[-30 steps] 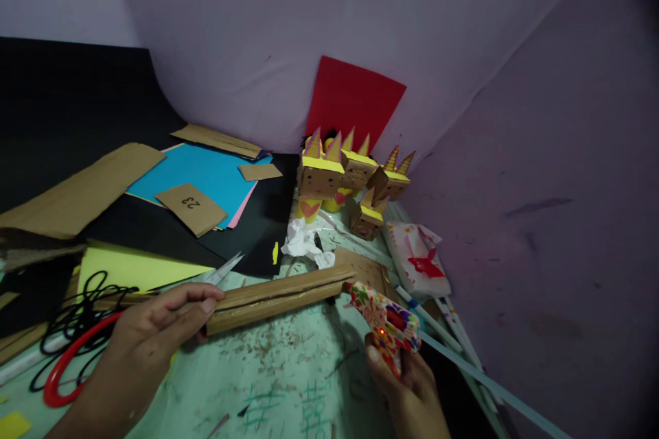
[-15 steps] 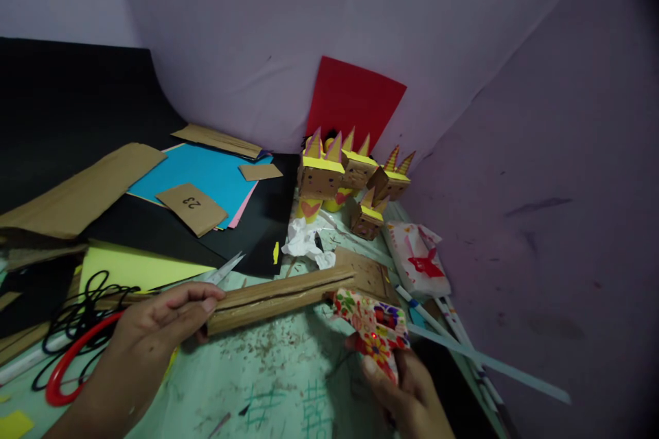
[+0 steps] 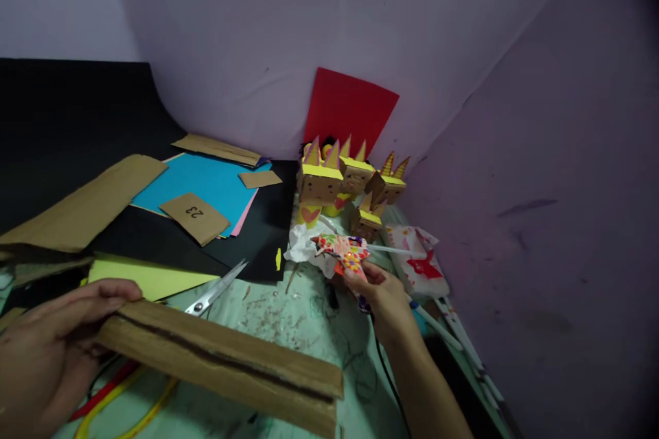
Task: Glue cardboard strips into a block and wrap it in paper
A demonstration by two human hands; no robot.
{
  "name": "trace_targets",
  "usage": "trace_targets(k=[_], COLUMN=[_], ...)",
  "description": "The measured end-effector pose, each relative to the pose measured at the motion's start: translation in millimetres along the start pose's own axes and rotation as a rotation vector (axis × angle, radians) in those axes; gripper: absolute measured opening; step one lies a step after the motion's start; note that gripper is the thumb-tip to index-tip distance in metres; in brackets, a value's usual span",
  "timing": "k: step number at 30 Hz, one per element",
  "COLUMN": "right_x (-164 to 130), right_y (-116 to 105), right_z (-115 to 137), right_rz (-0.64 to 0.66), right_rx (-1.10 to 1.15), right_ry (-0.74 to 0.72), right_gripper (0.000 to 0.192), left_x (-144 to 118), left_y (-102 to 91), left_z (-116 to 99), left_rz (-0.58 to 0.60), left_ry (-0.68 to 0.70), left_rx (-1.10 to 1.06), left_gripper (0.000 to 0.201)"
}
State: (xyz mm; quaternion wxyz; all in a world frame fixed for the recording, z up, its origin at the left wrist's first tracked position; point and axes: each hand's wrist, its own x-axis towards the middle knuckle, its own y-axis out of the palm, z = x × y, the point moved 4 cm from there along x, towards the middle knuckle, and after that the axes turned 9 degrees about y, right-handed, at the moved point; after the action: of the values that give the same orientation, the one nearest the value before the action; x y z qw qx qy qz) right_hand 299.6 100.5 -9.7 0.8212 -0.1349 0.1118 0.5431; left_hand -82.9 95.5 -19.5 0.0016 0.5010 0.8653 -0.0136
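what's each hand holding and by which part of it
The left hand holds the folded cardboard strip by its left end; the right hand holds the flower-patterned glue gun by its handle.

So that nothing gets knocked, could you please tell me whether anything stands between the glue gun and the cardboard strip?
Nothing visible stands between the glue gun, in the right hand, and the strip, in the left hand. The black cord lies to the right of the strip's free end.
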Motion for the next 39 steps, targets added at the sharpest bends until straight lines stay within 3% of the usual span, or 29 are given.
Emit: trace_targets(k=[3,7,10,13,17,19,22,24,30,32,33,36,39], right_x=[10,8,0,-15,-49,-71,-103,-113,-107,-106,-106,-106,-104], right_y=[14,20,13,0,-12,-16,-5,8,22,23,22,22,23], right_z=[-5,-4,9,20,11,7,3,-8,-29,-30,-30,-28,-28], right_rz=[-0.008,-0.059,-0.147,-0.204,-0.084,-0.111,-0.098,-0.011,0.015,0.029,0.034,0.058,0.071], right_rx=[-0.093,-0.252,-0.374,-0.407,-0.31,-0.384,-0.7,-0.849,-0.907,-0.95,-0.966,-0.995,-1.034], right_ry=[-0.005,-0.061,-0.135,-0.174,-0.094,-0.261,-0.851,-1.071,-1.051,-1.073,-1.081,-1.109,-1.114], right_gripper=[0.036,0.035,0.034,0.047,0.06,0.046,0.046,0.042,0.027,0.028,0.028,0.029,0.033], left_x=[-4,-17,-27,-31,-32,-34,-41,-45,-54,-53,-52,-63,-91], left_y=[4.9,18.4,28.3,33.6,34.3,35.8,40.9,44.5,48.0,43.0,39.7,39.6,54.8], left_z=[1,-13,-17,-16,-8,-4,1,4,10,7,2,-17,-26], left_rz=[-0.013,-0.028,-0.014,0.011,0.051,0.091,0.179,0.233,0.426,0.44,0.413,0.366,0.524], left_ry=[-0.159,-0.227,-0.336,-0.378,-0.369,-0.356,-0.345,-0.33,-0.269,-0.122,0.027,0.648,1.146], left_rx=[-0.116,-0.105,-0.122,-0.136,-0.119,-0.1,-0.048,-0.006,0.172,0.348,0.469,0.772,0.783], left_gripper=[0.006,0.014,0.019,0.025,0.025,0.023,0.022,0.023,0.022,0.024,0.025,0.029,0.028])
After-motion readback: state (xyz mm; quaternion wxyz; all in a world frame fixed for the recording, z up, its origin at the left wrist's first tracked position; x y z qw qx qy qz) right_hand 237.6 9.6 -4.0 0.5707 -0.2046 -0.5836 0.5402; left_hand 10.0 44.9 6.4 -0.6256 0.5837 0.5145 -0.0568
